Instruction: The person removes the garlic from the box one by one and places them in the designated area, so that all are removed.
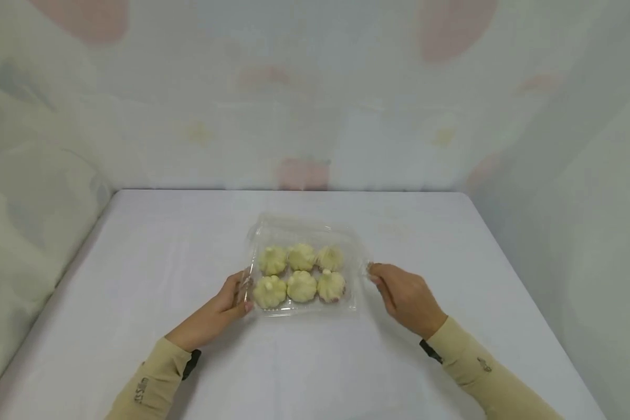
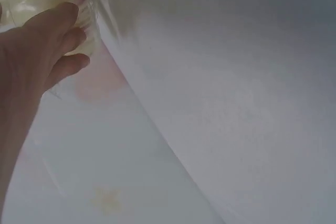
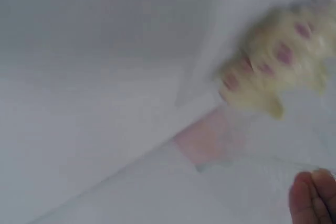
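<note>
A clear plastic box [image 1: 310,227] with garlic bulbs [image 1: 301,286] in two rows is held above the white table. My left hand [image 1: 223,306] grips its left side, with the thumb at the near corner. In the left wrist view the fingers [image 2: 71,66] lie against the plastic wall, close to a bulb. On the other side, my right hand [image 1: 406,294] pinches a thin clear edge at the box's right. The right wrist view has the fingertips [image 3: 302,195] together on that edge, apart from the bulbs. Glare hides whether this edge belongs to the lid or the base.
The white table [image 1: 136,262] stretches around the box on every side. Pale patterned cloth [image 1: 304,128] hangs behind the table, and more cloth stands along its left and right edges.
</note>
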A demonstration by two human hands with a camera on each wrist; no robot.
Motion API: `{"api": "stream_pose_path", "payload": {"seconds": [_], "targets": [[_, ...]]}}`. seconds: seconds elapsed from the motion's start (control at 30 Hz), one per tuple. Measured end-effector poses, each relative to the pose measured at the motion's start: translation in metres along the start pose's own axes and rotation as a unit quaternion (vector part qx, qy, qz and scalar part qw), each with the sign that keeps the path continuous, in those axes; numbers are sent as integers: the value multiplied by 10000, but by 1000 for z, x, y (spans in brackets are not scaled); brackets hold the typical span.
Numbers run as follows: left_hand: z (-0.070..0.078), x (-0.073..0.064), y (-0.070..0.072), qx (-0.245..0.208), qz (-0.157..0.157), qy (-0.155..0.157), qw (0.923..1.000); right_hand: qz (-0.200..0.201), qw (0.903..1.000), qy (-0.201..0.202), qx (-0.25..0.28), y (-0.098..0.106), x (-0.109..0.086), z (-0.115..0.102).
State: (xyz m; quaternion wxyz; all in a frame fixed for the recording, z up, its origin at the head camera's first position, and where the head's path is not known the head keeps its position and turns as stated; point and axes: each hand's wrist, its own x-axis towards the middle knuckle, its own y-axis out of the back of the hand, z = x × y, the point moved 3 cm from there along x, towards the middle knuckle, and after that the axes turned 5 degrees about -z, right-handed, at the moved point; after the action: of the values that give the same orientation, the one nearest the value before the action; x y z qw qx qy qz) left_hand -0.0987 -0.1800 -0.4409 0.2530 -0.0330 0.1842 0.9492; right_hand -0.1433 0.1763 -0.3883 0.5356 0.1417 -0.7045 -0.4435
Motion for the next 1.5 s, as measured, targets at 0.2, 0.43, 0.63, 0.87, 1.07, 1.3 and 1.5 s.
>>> {"api": "stream_pose_path", "payload": {"seconds": [0.2, 0.43, 0.63, 0.87, 1.07, 1.3, 1.5], "targets": [[-2, -3, 5, 345, 6, 300, 9990, 157, 9960, -750, 450, 20, 39, 26], [-9, -3, 6, 167, -69, 560, 9983, 684, 9781, -1828, 717, 8, 93, 62], [-9, 3, 5, 119, -115, 698, 9974, 904, 9501, -2847, 896, -21, 110, 99], [-15, 5, 2, -356, -103, 703, 9968, -340, 8933, -4138, 1722, -70, 81, 119], [-20, -3, -8, -685, -261, 756, 9944, -1015, 8108, -4968, 2924, -100, 36, 111], [-14, -8, -7, -339, -182, 578, 9976, -1052, 8241, -4708, 2970, -97, 32, 107], [-9, -10, -3, -196, -106, 494, 9985, -1050, 8095, -4629, 3454, -87, 31, 102]]}}
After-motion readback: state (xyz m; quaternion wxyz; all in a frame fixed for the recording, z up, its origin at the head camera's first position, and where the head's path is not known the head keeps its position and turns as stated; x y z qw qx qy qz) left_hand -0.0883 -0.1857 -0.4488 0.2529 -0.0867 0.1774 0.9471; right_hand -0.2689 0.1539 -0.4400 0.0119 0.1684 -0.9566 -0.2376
